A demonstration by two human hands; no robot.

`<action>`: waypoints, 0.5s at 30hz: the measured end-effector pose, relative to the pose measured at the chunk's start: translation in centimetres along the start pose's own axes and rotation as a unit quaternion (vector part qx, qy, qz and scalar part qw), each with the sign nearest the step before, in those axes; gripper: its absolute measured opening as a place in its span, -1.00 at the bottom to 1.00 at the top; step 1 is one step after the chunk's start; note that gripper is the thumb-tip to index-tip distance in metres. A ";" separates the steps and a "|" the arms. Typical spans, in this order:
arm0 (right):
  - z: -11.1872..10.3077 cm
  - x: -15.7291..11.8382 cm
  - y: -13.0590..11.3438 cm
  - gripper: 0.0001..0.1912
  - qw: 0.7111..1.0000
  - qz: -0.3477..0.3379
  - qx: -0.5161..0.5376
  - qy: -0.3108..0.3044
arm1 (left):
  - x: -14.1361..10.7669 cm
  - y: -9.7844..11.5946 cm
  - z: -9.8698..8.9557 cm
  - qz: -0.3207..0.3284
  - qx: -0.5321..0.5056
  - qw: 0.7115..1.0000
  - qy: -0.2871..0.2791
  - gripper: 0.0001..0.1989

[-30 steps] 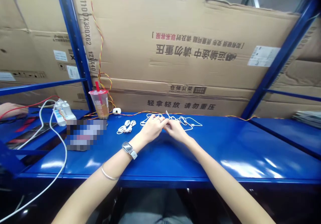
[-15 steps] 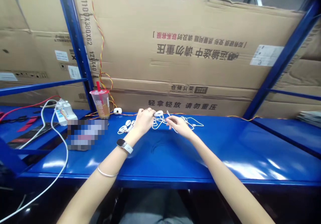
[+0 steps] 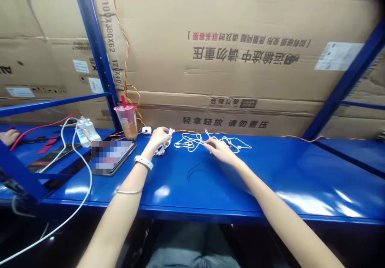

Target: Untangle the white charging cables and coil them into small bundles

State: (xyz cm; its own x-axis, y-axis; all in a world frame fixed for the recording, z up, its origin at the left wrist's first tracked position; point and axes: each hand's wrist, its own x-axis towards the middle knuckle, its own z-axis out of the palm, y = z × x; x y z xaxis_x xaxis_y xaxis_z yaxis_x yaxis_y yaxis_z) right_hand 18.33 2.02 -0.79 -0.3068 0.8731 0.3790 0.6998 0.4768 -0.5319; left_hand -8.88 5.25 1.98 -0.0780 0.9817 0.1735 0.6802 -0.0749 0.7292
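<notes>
White looped cable (image 3: 189, 142) lies along the far edge of the glossy blue steel bench (image 3: 270, 188); left hand (image 3: 159, 138) clamps a small white cable bundle (image 3: 162, 151); right hand (image 3: 221, 150) touches the loops, grip unclear.

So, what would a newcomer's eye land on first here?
The long tangle of white cable on the blue steel bench comes first, the right hand touching it and the left hand over a smaller white bundle beside it. Behind stand cardboard cartons with Chinese print, and a plastic drink cup with a red straw stands back left.
</notes>
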 end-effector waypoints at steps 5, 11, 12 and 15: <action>0.2 0.3 1.3 -0.78 0.997 -0.020 -0.078 0.010 | 0.0 0.0 0.2 0.044 0.185 0.981 0.041 -0.63; 0.0 0.4 2.3 -0.80 0.986 -0.028 -0.161 0.013 | -0.7 0.0 1.6 0.048 0.315 0.948 -0.009 -0.64; 0.0 0.3 2.2 -0.80 0.984 -0.027 -0.176 0.013 | -0.8 -0.1 1.9 0.042 0.332 0.942 -0.014 -0.64; -0.4 0.2 1.9 -0.80 0.977 -0.007 -0.212 0.005 | -0.9 -0.2 2.3 0.030 0.353 0.935 -0.010 -0.64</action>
State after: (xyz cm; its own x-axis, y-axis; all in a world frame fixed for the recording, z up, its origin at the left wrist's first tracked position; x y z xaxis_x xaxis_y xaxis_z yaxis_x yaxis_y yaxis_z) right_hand 19.85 3.11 -1.46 -0.3136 0.8645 0.3927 0.9007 0.4018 -0.1653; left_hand -7.27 4.78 0.17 -0.0151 0.9830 0.1831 0.9952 -0.0029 0.0975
